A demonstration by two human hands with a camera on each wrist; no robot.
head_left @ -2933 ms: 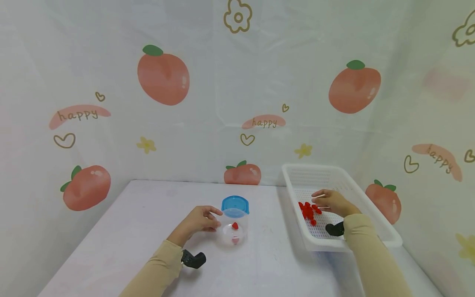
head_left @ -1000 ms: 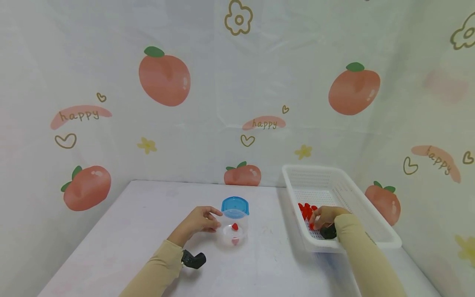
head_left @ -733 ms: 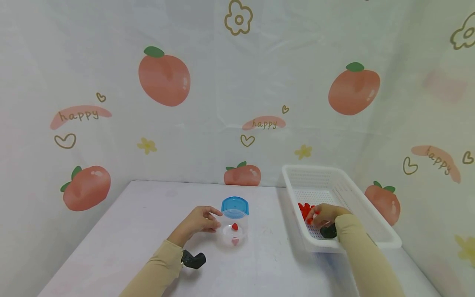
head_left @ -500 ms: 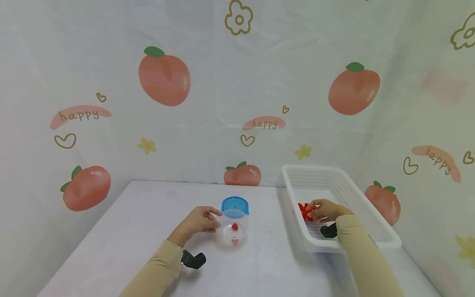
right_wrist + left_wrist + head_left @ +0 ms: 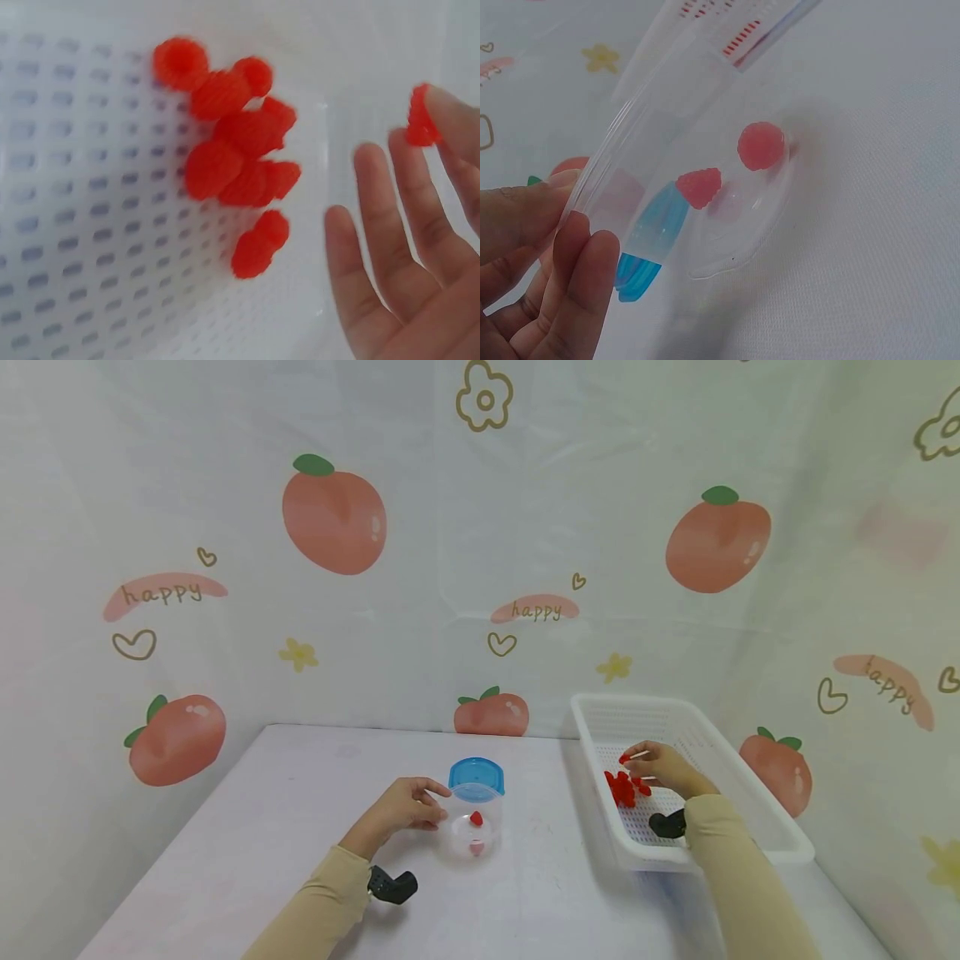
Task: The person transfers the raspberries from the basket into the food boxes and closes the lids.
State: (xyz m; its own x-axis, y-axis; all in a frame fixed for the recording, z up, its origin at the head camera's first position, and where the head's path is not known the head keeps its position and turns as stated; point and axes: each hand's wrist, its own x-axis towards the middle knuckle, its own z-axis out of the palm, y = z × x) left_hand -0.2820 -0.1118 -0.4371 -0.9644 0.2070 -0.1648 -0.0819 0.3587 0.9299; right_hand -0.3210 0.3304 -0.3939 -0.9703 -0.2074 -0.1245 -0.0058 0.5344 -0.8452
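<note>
My left hand [image 5: 401,810] pinches the rim of a clear plastic tub [image 5: 682,86] between thumb and fingers. Two red raspberries [image 5: 761,145] lie inside it in the left wrist view. On the right, my right hand [image 5: 666,768] is raised over the white basket [image 5: 660,857]. Its thumb and index finger pinch a single raspberry [image 5: 421,118], while the other fingers stay extended. Below, a pile of several raspberries [image 5: 247,135] rests on the basket's slotted floor, apart from the hand.
Just behind the tub on the white table [image 5: 300,802] is a blue lid [image 5: 476,772]. A printed curtain [image 5: 427,527] hangs along the table's back edge. The basket's raised walls stand around the pile.
My right hand went down to the raspberry pile, then rose away from it with one raspberry between its fingertips. The left hand and the tub have stayed in place.
</note>
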